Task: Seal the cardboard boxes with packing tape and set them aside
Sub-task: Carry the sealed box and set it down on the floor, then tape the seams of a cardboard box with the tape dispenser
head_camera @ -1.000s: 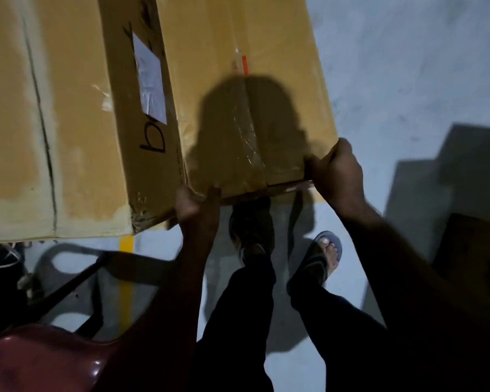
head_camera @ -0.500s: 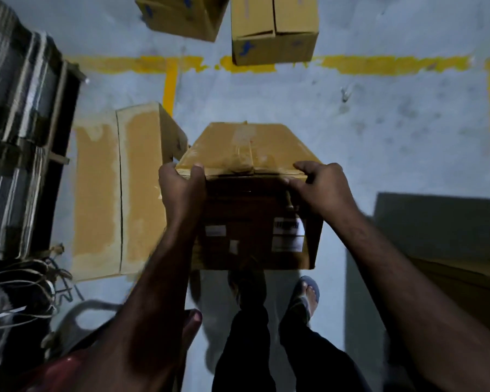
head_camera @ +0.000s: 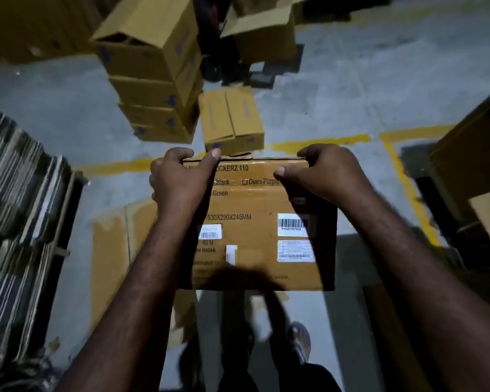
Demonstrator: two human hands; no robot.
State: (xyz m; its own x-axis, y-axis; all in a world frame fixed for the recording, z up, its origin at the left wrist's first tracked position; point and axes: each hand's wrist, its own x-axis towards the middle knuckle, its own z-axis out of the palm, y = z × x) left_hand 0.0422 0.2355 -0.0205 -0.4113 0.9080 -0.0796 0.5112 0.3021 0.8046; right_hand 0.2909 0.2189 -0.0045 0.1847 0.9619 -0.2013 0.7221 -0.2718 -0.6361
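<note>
The left hand (head_camera: 178, 176) and the right hand (head_camera: 326, 174) are clamped on the far top edge of the cardboard box (head_camera: 255, 222), one near each corner. The fingers curl over the edge and the thumbs lie on the labelled side. I think this wide grip keeps the box steady while it is carried in the air above the floor (head_camera: 351, 89). Ahead stands a stack of boxes (head_camera: 153, 89), perhaps its destination. Half a second ago the taped top faced the camera; now only the labelled side shows.

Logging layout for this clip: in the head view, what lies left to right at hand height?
Grey stack of flattened cardboard sheets → left-hand grip → right-hand grip (both hold the printed brown carton) → yellow painted floor line → large brown cardboard box.
</note>
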